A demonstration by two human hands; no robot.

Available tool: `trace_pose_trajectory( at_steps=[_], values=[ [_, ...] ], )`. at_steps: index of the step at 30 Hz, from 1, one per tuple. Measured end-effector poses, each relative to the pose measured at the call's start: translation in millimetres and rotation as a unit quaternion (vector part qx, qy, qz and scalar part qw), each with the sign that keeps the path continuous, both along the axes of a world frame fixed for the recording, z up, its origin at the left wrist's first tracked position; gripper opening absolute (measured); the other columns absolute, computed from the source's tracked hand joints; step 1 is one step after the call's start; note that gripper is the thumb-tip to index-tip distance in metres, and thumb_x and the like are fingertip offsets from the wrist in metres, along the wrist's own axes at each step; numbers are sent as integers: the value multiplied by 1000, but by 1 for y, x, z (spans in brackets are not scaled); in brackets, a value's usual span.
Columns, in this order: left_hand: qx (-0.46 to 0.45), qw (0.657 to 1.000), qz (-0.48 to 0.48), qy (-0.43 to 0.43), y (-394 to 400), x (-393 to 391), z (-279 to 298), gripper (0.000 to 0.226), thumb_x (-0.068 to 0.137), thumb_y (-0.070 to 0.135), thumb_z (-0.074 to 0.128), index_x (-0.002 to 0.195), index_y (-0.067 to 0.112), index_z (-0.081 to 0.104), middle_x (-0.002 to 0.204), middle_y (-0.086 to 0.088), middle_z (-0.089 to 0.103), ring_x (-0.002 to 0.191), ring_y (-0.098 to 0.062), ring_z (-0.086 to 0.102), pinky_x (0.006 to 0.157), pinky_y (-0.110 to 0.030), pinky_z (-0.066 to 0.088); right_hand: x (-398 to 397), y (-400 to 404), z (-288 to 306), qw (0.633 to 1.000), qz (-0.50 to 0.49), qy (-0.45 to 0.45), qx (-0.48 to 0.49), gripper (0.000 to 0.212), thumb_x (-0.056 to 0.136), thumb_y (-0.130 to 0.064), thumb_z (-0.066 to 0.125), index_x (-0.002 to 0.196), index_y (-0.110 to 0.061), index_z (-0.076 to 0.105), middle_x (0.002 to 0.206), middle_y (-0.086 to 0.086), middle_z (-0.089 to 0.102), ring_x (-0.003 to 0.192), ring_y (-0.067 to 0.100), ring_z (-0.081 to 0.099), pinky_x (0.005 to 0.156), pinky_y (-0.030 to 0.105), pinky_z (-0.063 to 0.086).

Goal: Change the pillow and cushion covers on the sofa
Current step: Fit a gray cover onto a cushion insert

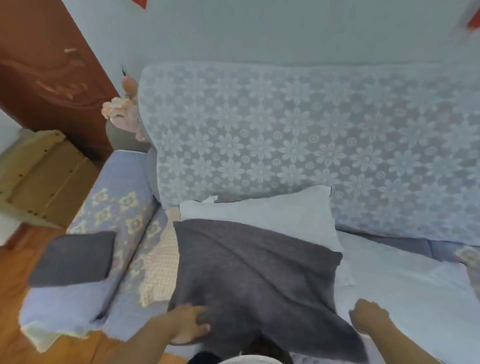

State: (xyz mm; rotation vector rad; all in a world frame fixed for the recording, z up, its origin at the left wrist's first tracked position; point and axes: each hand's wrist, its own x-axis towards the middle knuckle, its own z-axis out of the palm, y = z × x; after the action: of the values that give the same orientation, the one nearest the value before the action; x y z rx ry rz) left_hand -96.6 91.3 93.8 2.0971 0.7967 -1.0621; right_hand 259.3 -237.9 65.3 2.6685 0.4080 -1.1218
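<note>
Gripping grey cover (254,272) hem, left hand (191,323); pillow (259,215) at 12 o'clock; right hand (368,321) curled, empty, beside.

A plain pale wall (259,31) fills the top of the view, lit evenly with a cool bluish cast. Two blurred red shapes sit at its upper edge, one near the left (140,3) and one at the far right (474,22). At the left stands a reddish-brown wooden door (49,78) with carved relief. Below it lies a tan cardboard box (39,179) with rows of small dark dots, resting on a glossy orange-brown wooden floor (15,311). A small cluster of pinkish-white flowers (122,109) sits between the door and the furniture.
</note>
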Motion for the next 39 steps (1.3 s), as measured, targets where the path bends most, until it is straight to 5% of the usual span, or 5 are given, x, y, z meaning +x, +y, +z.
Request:
trace_pose_trajectory(
  at_steps=[13, 22, 25, 31, 39],
  values=[
    [31, 967, 229, -108, -2, 52, 56, 34, 105, 36, 48, 137, 26, 55, 132, 6, 58, 116, -11, 57, 96, -27, 49, 14, 180, 3, 972, 179, 6, 155, 71, 99, -25, 43, 159, -18, 7, 163, 8, 21, 148, 36, 17, 122, 49, 15],
    [30, 957, 208, -202, 34, 61, 75, 18, 105, 33, 49, 120, 40, 58, 125, 15, 57, 120, -6, 56, 90, -19, 41, 2, 134, 37, 975, 38, -160, 150, 17, 98, -29, 48, 90, -20, 60, 94, 0, 64, 103, 25, 60, 101, 40, 40],
    [-5, 944, 179, -279, 37, 95, 93, 20, 104, 29, 53, 119, 40, 62, 125, 21, 61, 112, 6, 56, 97, -20, 44, -29, 122, 96, 925, -117, -88, 352, 30, 96, -34, 61, 70, -20, 53, 71, -1, 59, 76, 24, 59, 61, 27, 39],
    [-136, 905, 0, -402, 17, 139, 158, 53, 97, 40, 65, 142, 54, 42, 139, 47, 33, 131, 26, 26, 104, -2, 24, -106, 124, 241, 831, -137, 193, 503, 21, 101, -24, 58, 93, -11, 72, 83, 4, 71, 76, 12, 65, 69, 21, 50],
    [-153, 893, -86, -414, 43, 135, 199, 13, 97, 35, 65, 86, 33, 72, 84, 21, 70, 83, 1, 64, 77, -18, 43, -131, 118, 269, 777, -159, 216, 570, 45, 90, 11, 61, 130, -10, 64, 119, 12, 72, 113, 29, 67, 96, 37, 53]
  ],
)
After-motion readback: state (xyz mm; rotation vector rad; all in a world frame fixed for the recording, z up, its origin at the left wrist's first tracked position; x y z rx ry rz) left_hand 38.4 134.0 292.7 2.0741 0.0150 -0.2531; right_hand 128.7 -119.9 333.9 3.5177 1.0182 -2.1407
